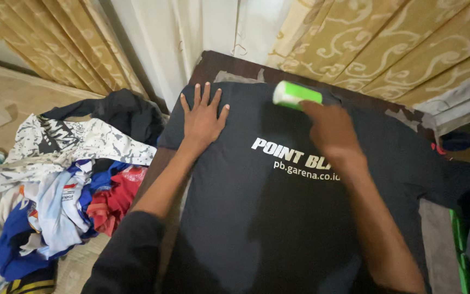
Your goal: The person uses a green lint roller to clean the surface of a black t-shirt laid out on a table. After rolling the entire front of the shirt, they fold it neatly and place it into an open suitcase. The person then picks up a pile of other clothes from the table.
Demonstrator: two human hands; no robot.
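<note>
A black T-shirt (pixel 278 218) with white printed lettering lies spread flat over a dark wooden table (pixel 221 64). My left hand (pixel 203 115) rests flat on the shirt's upper left part, fingers spread. My right hand (pixel 328 128) grips a green and white lint roller (pixel 295 93) and holds it against the shirt near its far edge. The roller's handle is hidden inside my fist.
A heap of mixed clothes (pixel 55 190), white, blue, red and black, lies on the floor to the left. Gold patterned curtains (pixel 387 38) hang behind the table, with a white curtain (pixel 191 32) between them. Dark cloth and something green (pixel 459 256) sit at the right edge.
</note>
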